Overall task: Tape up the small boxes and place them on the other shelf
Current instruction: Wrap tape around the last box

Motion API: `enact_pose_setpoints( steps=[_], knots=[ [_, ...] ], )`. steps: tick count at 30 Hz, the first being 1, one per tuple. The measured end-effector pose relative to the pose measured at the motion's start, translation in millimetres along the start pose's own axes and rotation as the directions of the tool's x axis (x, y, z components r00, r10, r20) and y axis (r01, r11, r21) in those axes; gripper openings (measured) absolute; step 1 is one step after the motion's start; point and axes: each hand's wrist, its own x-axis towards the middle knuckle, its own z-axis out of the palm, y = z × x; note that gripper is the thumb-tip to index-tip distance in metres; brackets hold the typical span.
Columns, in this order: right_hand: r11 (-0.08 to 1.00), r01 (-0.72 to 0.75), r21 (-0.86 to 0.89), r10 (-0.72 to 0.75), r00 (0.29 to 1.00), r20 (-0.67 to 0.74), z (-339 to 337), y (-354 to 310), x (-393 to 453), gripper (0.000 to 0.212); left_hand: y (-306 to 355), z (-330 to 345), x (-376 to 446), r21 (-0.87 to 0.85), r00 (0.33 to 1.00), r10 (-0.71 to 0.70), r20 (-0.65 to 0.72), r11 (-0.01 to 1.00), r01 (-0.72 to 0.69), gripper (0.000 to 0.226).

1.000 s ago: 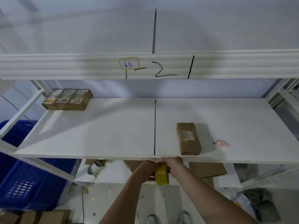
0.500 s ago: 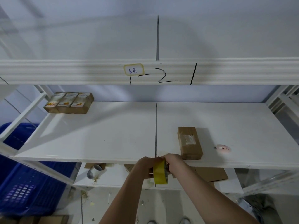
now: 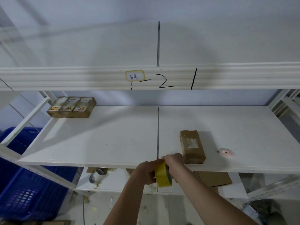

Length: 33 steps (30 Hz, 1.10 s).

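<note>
A roll of yellow tape (image 3: 162, 177) hangs in front of the white shelf's (image 3: 113, 143) front edge, held between both hands. My left hand (image 3: 146, 172) grips its left side and my right hand (image 3: 174, 162) grips it from the top right. A small brown cardboard box (image 3: 192, 146) with a clear tape patch lies on the shelf just right of my right hand. Three small printed boxes (image 3: 72, 107) stand side by side at the shelf's back left corner.
A small pink object (image 3: 226, 152) lies on the shelf right of the brown box. The upper shelf's beam (image 3: 81, 78) carries a label and black marks. A blue crate (image 3: 24, 184) stands at the lower left. Flat cardboard (image 3: 212, 178) and a tape roll (image 3: 97, 175) lie on the lower shelf.
Both hands have risen with the yellow tape roll toward the shelf's front edge. The view has tilted up a little. The boxes on the shelf have not moved.
</note>
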Motion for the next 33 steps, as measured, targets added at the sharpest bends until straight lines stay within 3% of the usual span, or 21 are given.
enact_pose_setpoints(
  steps=[6,11,15,18,28,33],
  knots=[
    [0.986,0.159,-0.045,-0.158,0.987,0.019,-3,-21,-13,0.022,6,-11,-4,-0.098,0.974,0.194,0.118,0.978,-0.183,0.030],
    [0.990,0.017,0.143,-0.042,0.984,0.170,-18,-21,-16,0.018,22,-17,-9,0.210,0.949,0.309,0.062,0.925,-0.315,0.024],
    [0.953,-0.128,0.274,0.036,0.948,0.317,-26,-21,-19,0.014,38,-11,-9,0.448,0.948,0.310,0.072,0.839,-0.308,0.025],
    [0.940,-0.147,0.307,0.046,0.948,0.315,-35,-19,-15,0.017,45,-4,-9,0.526,0.953,0.291,0.085,0.799,-0.291,0.025],
    [0.957,-0.011,0.291,-0.083,0.947,0.310,-74,-31,-2,0.031,59,1,-12,0.666,0.948,0.252,0.192,0.676,-0.315,0.014],
    [0.979,0.141,0.150,-0.177,0.948,0.265,-81,-43,-4,0.018,59,2,-13,0.693,0.955,0.252,0.159,0.660,-0.290,0.011]
  ],
)
